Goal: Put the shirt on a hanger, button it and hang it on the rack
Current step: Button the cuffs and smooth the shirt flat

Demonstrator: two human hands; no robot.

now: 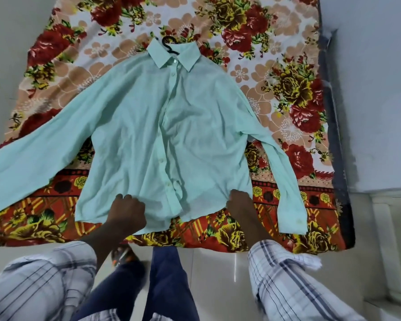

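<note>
A pale mint-green shirt (pixel 167 126) lies flat and face up on a flowered bedsheet (pixel 287 89), sleeves spread to both sides. Its front placket is closed with buttons down the middle. The black hook of a hanger (pixel 169 44) sticks out of the collar; the rest of the hanger is hidden inside the shirt. My left hand (pixel 127 212) is closed on the shirt's lower hem left of the placket. My right hand (pixel 239 200) pinches the hem at the right side seam.
The bed's dark edge (pixel 338 158) runs down the right side, with a pale wall beyond it. White floor tiles (pixel 218 262) lie between the bed and my legs. No rack is in view.
</note>
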